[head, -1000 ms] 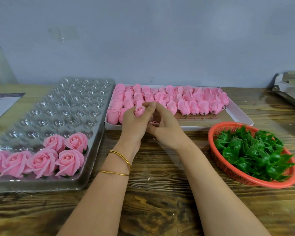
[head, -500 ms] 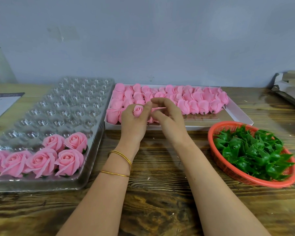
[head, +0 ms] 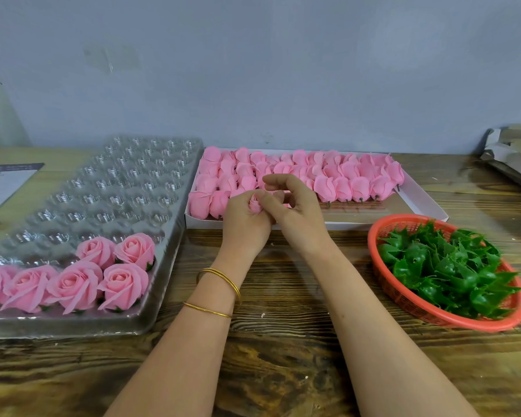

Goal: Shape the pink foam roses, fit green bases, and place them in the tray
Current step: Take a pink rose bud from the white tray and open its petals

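Gripped in the curled fingers of the left hand [head: 244, 227]: one pink foam bud [head: 255, 203], only its top showing above the fist. Pinched also at its right edge by thumb and forefinger of the right hand [head: 301, 215], with the other fingers loosely curled above. Hands touching each other, seen against the near rim of the white box [head: 427, 206]. Two gold bangles [head: 223, 281] on the left wrist.

Behind the hands, in the box: packed rows of unshaped buds [head: 346, 182], with short dark stems pointing toward the near side. Just beside the box, on its left: clear plastic tray [head: 127, 179] with rows of round cells. Seated in its nearest cells: opened roses [head: 73, 284], with green showing beneath several.

Right of the hands and apart from them: red basket [head: 373, 236] heaped with green bases [head: 445, 266]. All resting on a wooden table [head: 283, 350]. Printed sheet [head: 3, 185] at the far left edge; folded cardboard [head: 512, 155] at the far right.
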Available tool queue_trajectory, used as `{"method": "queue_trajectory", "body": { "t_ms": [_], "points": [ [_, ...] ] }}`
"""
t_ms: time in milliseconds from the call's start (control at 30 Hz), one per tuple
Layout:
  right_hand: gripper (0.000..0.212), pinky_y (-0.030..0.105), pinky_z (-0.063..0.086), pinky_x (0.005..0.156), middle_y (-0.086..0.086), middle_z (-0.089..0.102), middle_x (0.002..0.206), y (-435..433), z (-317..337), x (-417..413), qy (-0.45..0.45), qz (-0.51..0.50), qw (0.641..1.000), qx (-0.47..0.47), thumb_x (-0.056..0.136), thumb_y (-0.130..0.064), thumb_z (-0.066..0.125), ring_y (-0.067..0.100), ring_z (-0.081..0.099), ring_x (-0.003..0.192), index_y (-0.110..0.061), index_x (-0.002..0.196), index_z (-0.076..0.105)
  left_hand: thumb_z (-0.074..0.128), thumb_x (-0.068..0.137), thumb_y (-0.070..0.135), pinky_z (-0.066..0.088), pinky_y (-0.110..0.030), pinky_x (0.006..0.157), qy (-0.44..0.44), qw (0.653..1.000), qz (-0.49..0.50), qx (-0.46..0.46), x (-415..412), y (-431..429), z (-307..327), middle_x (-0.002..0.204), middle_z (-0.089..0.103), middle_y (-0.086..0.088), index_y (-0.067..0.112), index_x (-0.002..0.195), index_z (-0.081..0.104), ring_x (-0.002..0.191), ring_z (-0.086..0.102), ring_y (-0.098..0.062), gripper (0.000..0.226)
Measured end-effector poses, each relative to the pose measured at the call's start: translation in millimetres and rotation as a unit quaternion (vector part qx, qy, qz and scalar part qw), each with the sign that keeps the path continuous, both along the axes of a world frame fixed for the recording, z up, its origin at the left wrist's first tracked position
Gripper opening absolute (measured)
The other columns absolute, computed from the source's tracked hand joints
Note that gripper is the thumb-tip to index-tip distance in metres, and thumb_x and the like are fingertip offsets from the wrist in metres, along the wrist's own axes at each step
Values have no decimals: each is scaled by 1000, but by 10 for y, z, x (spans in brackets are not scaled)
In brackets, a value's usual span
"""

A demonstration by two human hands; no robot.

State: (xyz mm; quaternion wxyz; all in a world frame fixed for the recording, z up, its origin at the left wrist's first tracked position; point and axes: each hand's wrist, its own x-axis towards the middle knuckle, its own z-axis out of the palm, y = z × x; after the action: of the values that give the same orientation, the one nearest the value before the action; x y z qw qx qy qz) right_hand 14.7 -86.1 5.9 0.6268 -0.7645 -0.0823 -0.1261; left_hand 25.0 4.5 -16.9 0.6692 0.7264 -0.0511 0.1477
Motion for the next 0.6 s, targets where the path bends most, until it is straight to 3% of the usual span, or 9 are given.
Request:
{"method": "queue_trajectory", "body": {
  "t_ms": [133, 233, 333, 467, 600],
  "points": [
    [30, 27, 51, 90, -1, 62, 111, -8, 2, 0, 3, 15, 1000, 10, 90, -14, 68, 9, 59, 102, -12, 119, 63, 68, 92, 23, 45, -17, 54, -2, 1000, -3, 3, -20, -5, 21, 60, 68, 10, 28, 65, 68, 60, 59, -3, 28],
    [30, 16, 48, 83, -7, 61, 106, -8, -1, 2, -1, 23, 1000, 15, 89, -12, 69, 0, 57, 95, -13, 119, 62, 68, 92, 24, 50, -27, 57, 0, 1000, -2, 5, -25, -2, 22, 67, 71, -5, 10, 72, 71, 65, 62, -11, 25],
    [31, 7, 45, 80, -11, 60, 103, -12, -5, 7, -2, 33, 999, 17, 89, -9, 69, -4, 56, 92, -12, 118, 62, 68, 92, 24, 51, -34, 59, 2, 1000, 3, 10, -28, 6, 16, 69, 70, -8, 5, 74, 71, 66, 62, -14, 26],
    [32, 7, 45, 83, -9, 61, 105, -26, -4, 8, -1, 46, 999, 11, 87, -6, 70, -3, 57, 97, -15, 116, 62, 67, 92, 24, 53, -48, 66, 10, 1000, 3, 21, -28, 10, 24, 72, 67, -18, 2, 72, 67, 67, 58, -21, 30],
    [31, 13, 46, 89, -5, 63, 105, -25, -8, 3, 2, 54, 998, 13, 85, -3, 70, 1, 57, 101, -16, 113, 63, 66, 94, 24, 53, -50, 67, 3, 1000, -2, 30, -38, 11, 23, 72, 69, -16, 4, 73, 69, 68, 59, -22, 29]
  ]
}}
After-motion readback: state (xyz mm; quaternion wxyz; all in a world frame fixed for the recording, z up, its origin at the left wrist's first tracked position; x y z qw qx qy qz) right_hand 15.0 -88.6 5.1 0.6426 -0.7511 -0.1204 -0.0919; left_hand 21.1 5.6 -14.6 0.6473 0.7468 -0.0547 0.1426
